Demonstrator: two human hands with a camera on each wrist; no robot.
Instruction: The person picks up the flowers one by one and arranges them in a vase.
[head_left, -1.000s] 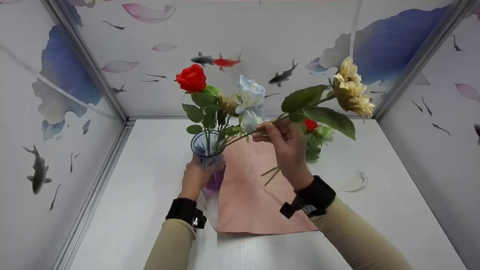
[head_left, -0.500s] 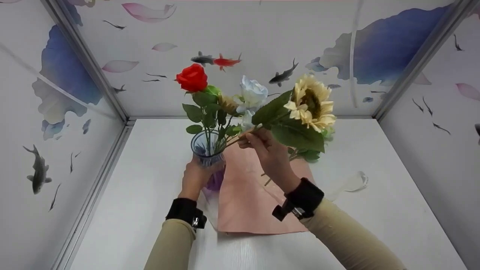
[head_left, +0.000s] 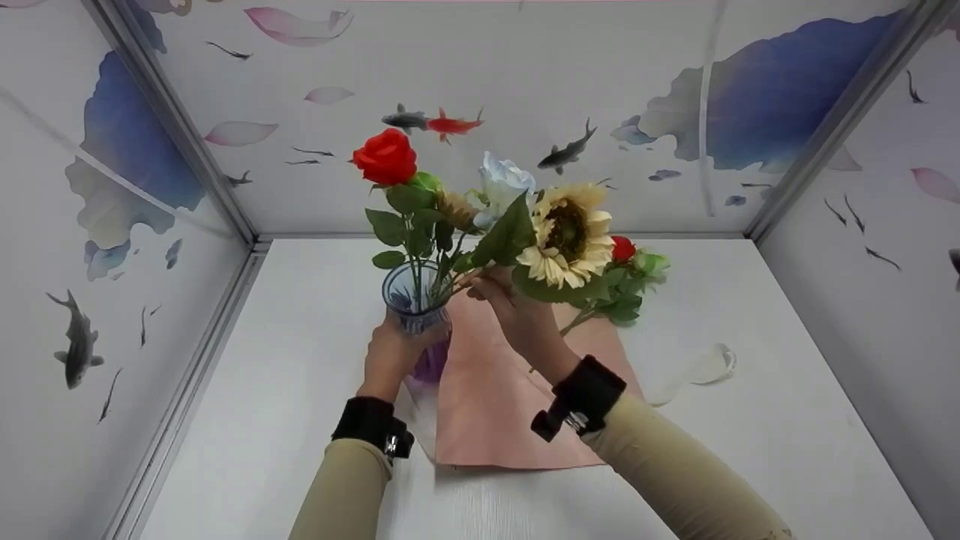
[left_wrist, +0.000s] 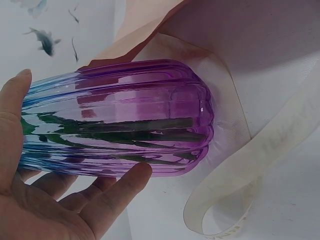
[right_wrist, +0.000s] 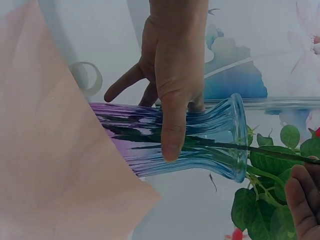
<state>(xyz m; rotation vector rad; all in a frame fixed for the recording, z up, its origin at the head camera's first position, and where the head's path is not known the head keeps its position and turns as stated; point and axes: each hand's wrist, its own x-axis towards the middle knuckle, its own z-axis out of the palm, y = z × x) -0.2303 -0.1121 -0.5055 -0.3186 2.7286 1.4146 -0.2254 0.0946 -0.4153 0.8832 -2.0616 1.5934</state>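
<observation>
My left hand (head_left: 391, 351) grips a ribbed glass vase (head_left: 430, 367), blue at the rim and purple at the base. Its thumb lies across the narrow neck in the right wrist view. A red rose (head_left: 384, 156) and a pale blue flower (head_left: 507, 180) rise out of the vase, and stems (left_wrist: 160, 125) show through its wall. With my right hand (head_left: 529, 326) I pinch the stem of a cream sunflower (head_left: 566, 234) just right of the rim. That stem (right_wrist: 275, 154) runs through the vase mouth. The sunflower's leaves partly cover my right fingers.
Pink wrapping paper (head_left: 517, 420) lies under and right of the vase. A red and green flower spray (head_left: 621, 300) rests at its far right. A loose whitish ribbon (head_left: 712, 366) lies on the white table (head_left: 750, 450), and another ribbon (left_wrist: 225, 185) curls near the vase base. Printed panels surround the table.
My right hand has moved left and slightly down toward the vase mouth. The sunflower head has swung left and down and now faces me. My left hand and the vase stay put.
</observation>
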